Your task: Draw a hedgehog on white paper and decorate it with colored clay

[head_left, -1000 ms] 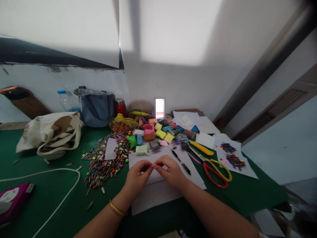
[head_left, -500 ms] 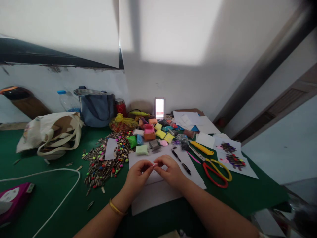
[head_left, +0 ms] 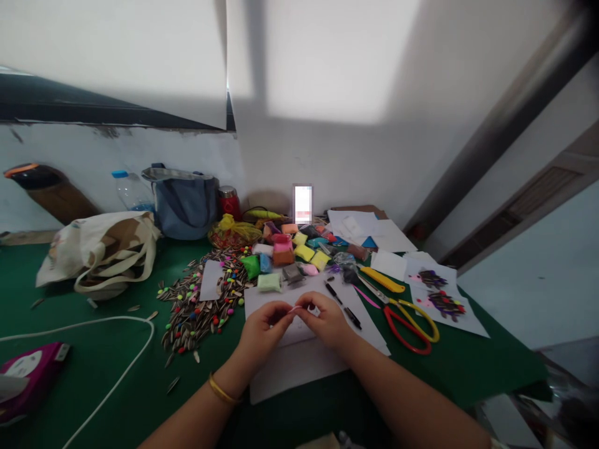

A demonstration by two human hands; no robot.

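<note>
My left hand (head_left: 262,333) and my right hand (head_left: 327,321) meet fingertip to fingertip over white paper sheets (head_left: 299,368) on the green table (head_left: 93,374). Both pinch a tiny pale pink piece (head_left: 295,308) between thumbs and forefingers. A gold bangle (head_left: 219,391) circles my left wrist. Just behind the hands lie small packets of coloured clay (head_left: 290,252) and a black pen (head_left: 343,304). To the left spreads a pile of sunflower seeds with coloured beads (head_left: 199,305).
Red and yellow scissors (head_left: 407,315), a yellow cutter (head_left: 381,279) and seed pictures on paper (head_left: 440,293) lie right. A cloth tote (head_left: 103,249), blue bag (head_left: 185,202), water bottle (head_left: 128,190), white cable (head_left: 116,374) and magenta pouch (head_left: 28,371) lie left.
The hands stay pinched together on the small pink piece, shifting only slightly; the view has drifted a little to the left.
</note>
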